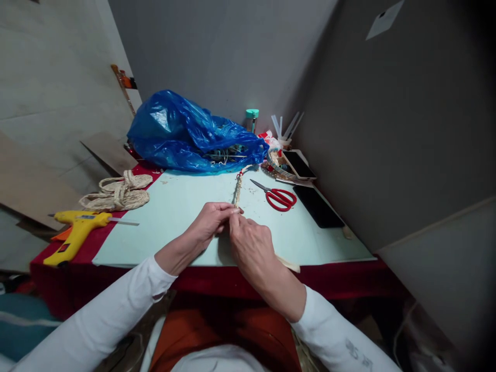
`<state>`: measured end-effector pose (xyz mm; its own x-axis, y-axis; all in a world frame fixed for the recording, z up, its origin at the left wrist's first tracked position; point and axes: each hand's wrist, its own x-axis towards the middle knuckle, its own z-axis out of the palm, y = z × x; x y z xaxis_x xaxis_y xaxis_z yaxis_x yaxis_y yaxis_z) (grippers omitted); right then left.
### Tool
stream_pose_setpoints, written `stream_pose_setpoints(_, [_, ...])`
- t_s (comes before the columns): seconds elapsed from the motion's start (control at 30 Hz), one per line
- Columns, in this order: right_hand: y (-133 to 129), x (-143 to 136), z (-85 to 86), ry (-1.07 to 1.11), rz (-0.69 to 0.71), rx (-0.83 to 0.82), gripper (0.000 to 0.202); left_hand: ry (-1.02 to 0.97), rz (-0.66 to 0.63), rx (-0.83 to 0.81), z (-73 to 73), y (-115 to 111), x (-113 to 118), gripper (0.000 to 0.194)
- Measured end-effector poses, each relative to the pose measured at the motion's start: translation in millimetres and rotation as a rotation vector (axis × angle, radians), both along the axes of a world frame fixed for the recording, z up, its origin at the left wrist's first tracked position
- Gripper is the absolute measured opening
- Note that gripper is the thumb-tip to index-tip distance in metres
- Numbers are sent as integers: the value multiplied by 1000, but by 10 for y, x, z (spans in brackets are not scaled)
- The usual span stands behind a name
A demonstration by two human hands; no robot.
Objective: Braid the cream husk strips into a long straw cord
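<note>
A thin braided cord [239,189] of pale, straw-like fibre runs from the far part of the table toward me, with a red bit near its far end. My left hand [212,219] pinches its near end between thumb and finger. Right against it, my right hand [251,237] is closed on the same end, its fingertips mostly hidden behind the knuckles. A pale loose strip [289,264] sticks out past my right wrist at the table's front edge. Red-handled scissors [278,198] lie just right of the cord, blades pointing away to the left.
A yellow glue gun [79,227] and woven straw sandals [120,192] lie at left. A blue plastic bag [186,137] fills the back. A black phone [318,206], another phone [299,164] on a basket, glue sticks [287,126] and a green-lidded jar [251,120] stand at right and behind.
</note>
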<state>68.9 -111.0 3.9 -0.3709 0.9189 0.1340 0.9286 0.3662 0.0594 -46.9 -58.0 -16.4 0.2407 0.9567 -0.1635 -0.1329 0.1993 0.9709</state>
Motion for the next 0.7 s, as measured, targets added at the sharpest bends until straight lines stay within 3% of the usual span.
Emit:
stream_pose_setpoints(0.13, [94,216,106,251,89,-64,26,-20,-2,-3,27,8,-24,17])
stream_pose_setpoints(0.23, [275,411,170,521,71,-69,31,-35,-51,62,43,-3,-32,15])
stream_pose_setpoints(0.4, [522,423,19,793,184,-335,31,-11,-59,113,19,-62,-26,17])
stream_pose_setpoints(0.57, [564,304,-76,861,151,-444,28,63,-29,129,18,-102,-45,23])
stream_pose_setpoints(0.7, [606,328,-129,856,203,-494,35,141,-54,139,37,-106,-60,20])
